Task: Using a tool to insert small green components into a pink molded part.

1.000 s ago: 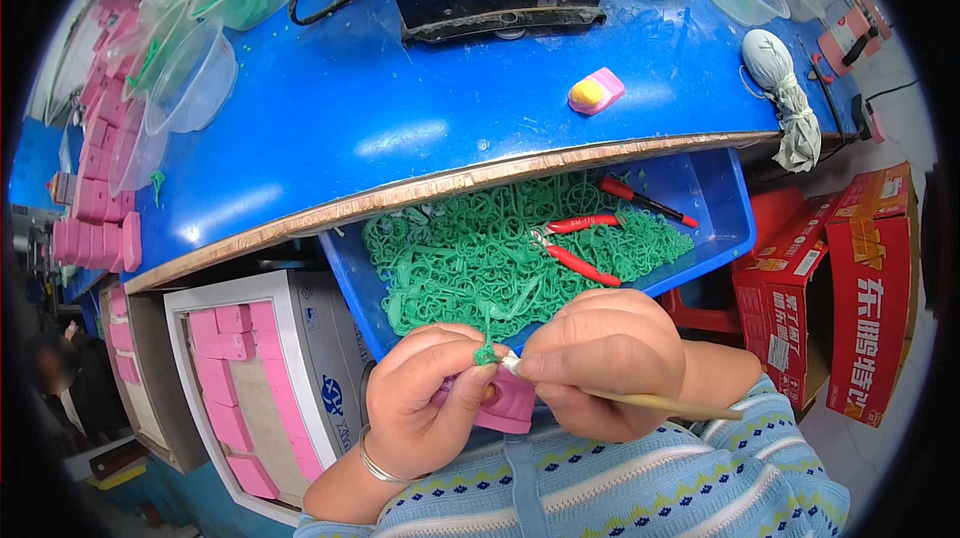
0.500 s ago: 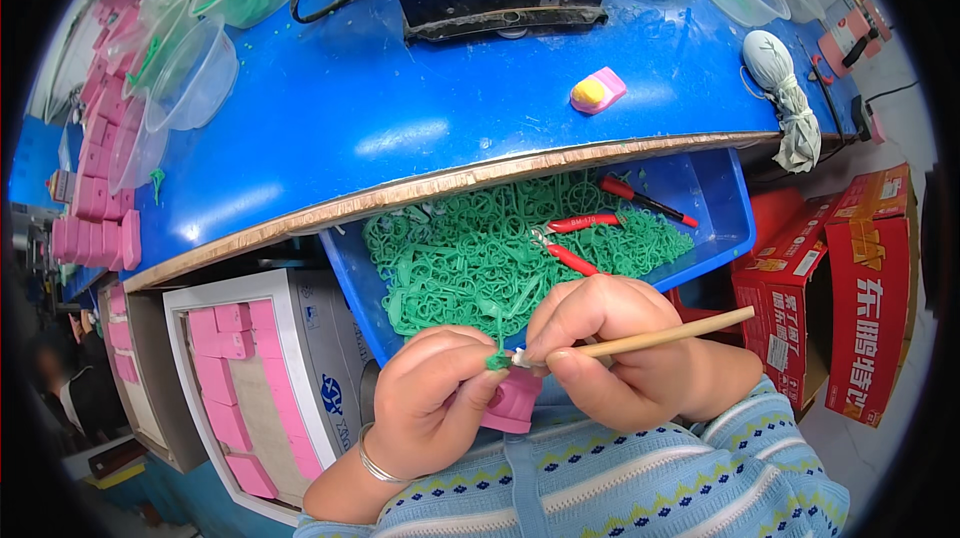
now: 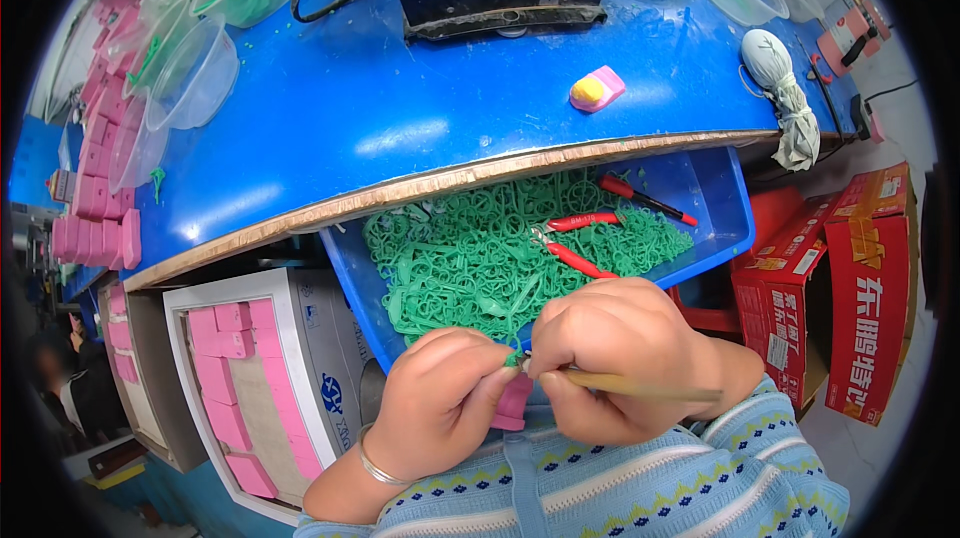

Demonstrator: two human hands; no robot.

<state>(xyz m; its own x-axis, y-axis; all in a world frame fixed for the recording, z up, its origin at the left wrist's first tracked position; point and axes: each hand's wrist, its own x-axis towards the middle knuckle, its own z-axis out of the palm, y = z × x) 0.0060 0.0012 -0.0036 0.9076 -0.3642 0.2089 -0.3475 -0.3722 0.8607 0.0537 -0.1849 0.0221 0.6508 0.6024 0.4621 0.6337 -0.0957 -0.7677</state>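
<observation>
My left hand [image 3: 440, 403], a silver bangle at its wrist, pinches a small green wax-like piece [image 3: 514, 360] between thumb and fingertips. Closed round a thin wooden stick [image 3: 650, 387], my right hand [image 3: 612, 353] brings its fingertips right up beside that piece. The stick's working end and whatever white bit is there are mostly hidden by my fingers. Below the fingertips, against my blue knitted clothing, shows part of a pink block [image 3: 512, 406]. Just beyond my hands lies a heap of green openwork pieces [image 3: 470, 268] in a blue tray [image 3: 735, 208].
Red-handled pliers [image 3: 582, 223] and a red-and-black pen-like tool [image 3: 645, 200] lie on the heap. A blue table [image 3: 450, 88] overhangs the tray and bears a pink-and-yellow block [image 3: 597, 90]. Pink blocks fill a box [image 3: 290, 288] at left; red cartons [image 3: 870, 288] stand at right.
My right hand has turned, and the stick's free end has swung down and toward me. Both hands have shifted slightly to the right, fingertips still together at the green piece.
</observation>
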